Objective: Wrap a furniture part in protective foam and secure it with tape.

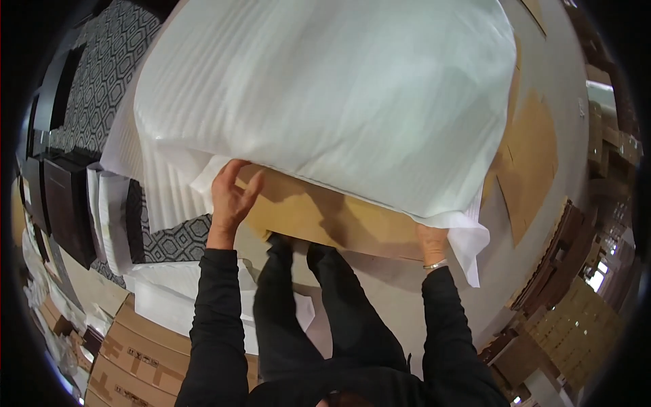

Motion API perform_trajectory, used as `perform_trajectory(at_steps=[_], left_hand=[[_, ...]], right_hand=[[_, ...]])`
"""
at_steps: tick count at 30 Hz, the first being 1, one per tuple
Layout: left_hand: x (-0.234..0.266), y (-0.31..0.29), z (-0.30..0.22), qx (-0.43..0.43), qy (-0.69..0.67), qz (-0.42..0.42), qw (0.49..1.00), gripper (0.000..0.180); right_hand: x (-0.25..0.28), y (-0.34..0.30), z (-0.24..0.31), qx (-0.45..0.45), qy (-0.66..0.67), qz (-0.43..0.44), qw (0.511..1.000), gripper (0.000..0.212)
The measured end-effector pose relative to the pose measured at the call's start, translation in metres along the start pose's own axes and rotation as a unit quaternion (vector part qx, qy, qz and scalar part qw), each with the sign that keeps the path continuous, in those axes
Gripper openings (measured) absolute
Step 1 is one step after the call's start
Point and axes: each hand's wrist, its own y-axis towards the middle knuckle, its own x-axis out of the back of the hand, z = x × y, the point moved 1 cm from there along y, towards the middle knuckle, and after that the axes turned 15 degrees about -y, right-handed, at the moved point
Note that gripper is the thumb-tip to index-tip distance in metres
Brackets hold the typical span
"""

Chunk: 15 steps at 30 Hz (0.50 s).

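Note:
A large white foam sheet [325, 81] drapes over a broad, flat-topped thing in front of me, whose surface it hides. Below the sheet's near edge shows brown cardboard [325, 207]. My left hand [234, 197] is at the left part of that edge, its fingers curled over the foam and the thumb standing off to the right. At the near right corner is my right hand [432, 241], with a bracelet at the wrist. Foam covers its fingers, so their grip is hidden. A loose foam corner [468, 241] hangs down beside it.
Brown cardboard pieces [532, 163] lie on the floor at right. Patterned dark carpet [108, 74] and dark panels [68, 203] are at left. Cardboard boxes [146, 353] and more white foam [166, 292] sit at lower left. Stacked brown boards [542, 258] stand at right.

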Motion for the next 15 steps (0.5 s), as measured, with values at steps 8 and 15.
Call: perform_trajectory(at_steps=[8,15], left_hand=[[0.011,0.02,0.028,-0.176,0.033,0.025,0.983,0.015],[-0.019,0.02,0.058,-0.162,0.005,0.141,0.977,0.024]], right_hand=[[0.039,-0.044,0.063,-0.277,0.313,0.071,0.906,0.029],[0.106,0.021,0.264,0.315,0.243,0.121,0.91,0.038]])
